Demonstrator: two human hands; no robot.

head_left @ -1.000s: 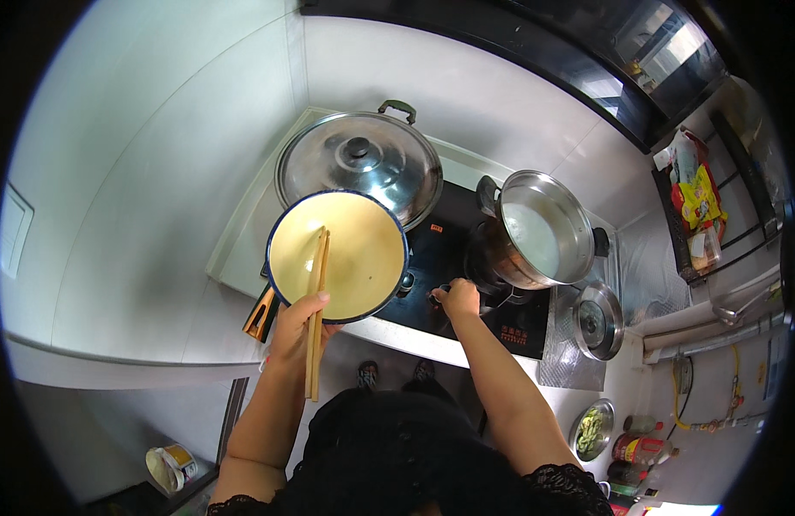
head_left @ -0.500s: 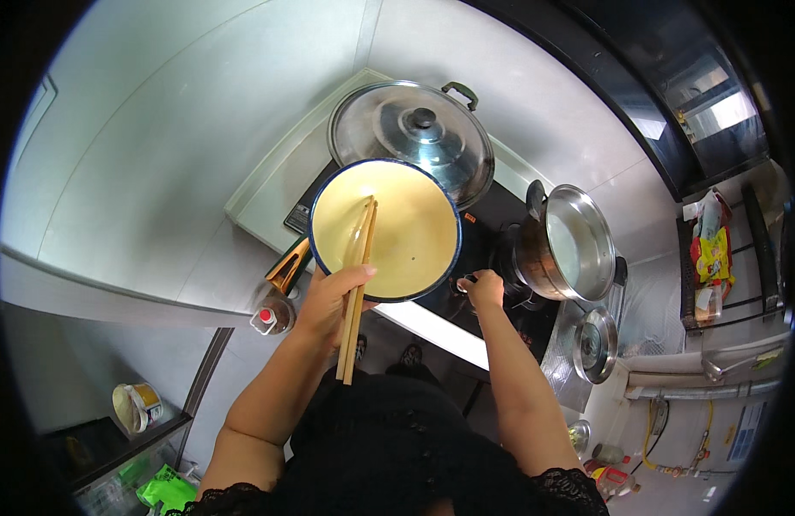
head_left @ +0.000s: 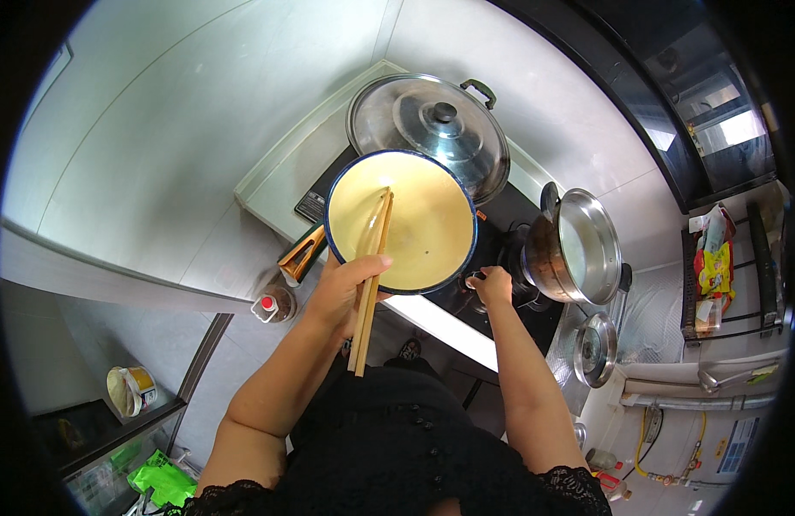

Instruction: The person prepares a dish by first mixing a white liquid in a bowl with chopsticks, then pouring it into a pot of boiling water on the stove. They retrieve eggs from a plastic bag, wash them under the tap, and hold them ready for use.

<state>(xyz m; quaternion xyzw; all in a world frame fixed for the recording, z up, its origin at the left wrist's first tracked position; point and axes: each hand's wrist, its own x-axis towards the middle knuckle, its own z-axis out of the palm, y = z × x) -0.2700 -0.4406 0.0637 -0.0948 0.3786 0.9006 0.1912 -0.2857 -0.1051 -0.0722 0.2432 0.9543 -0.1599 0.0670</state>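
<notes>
My left hand [head_left: 344,288] is closed on the near rim of a cream enamel bowl [head_left: 427,215] with a dark blue edge. Its thumb presses a pair of wooden chopsticks [head_left: 369,318], whose far ends rest inside the bowl. A little pale liquid seems to lie at the bottom. My right hand [head_left: 493,285] pinches a control knob [head_left: 472,281] at the front of the black gas stove [head_left: 453,298]. Behind it, on the right burner, stands a steel pot [head_left: 548,254] without a lid, holding cloudy liquid. Whether a flame burns under it I cannot tell.
A large lidded steel pan [head_left: 440,120] sits on the far left of the stove. Right of the pot lies a small round steel lid [head_left: 595,348]. An oil jug [head_left: 275,305] stands low at left. A wall rack [head_left: 714,271] with packets hangs at right.
The view has shifted slightly, so the stove and pans appear a little further right. Both hands keep their holds, the left on bowl and chopsticks, the right at the knob.
</notes>
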